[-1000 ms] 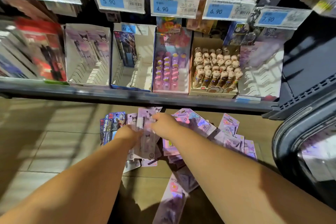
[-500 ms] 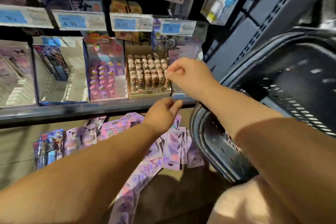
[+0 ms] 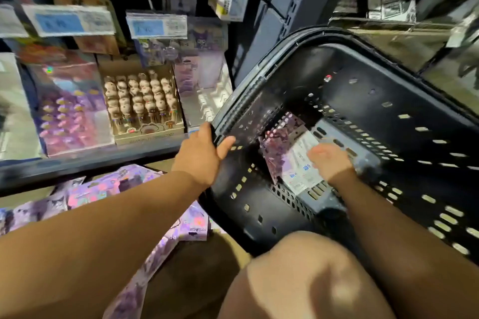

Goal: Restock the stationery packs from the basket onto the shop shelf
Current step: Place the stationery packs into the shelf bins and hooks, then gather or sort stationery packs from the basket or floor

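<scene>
Both hands have left the shelf area since the earlier frame: right hand (image 3: 327, 160) now down inside the basket (image 3: 388, 122), left hand (image 3: 201, 154) moved from over the floor packs to the basket's near rim. Nearest the camera, a bare knee (image 3: 298, 274) sits against the basket's low edge. Left hand is clamped on the rim, thumb over the top, fingers outside. Right hand lies on a white-backed pack (image 3: 300, 160) at the basket bottom, fingers curled; can't tell if it has actually closed on it. Purple stationery packs (image 3: 278, 142) lie beside it, touching. More loose packs (image 3: 108, 186) scattered on the floor under the shelf (image 3: 85, 163). Risk: basket is tilted, so a slip on the rim could tip it and spill; the slick stack may fan out if grabbed from the top. Room: basket mouth wide open, walls high on the far side; farther off, the white display box (image 3: 204, 101) looks mostly unfilled.
</scene>
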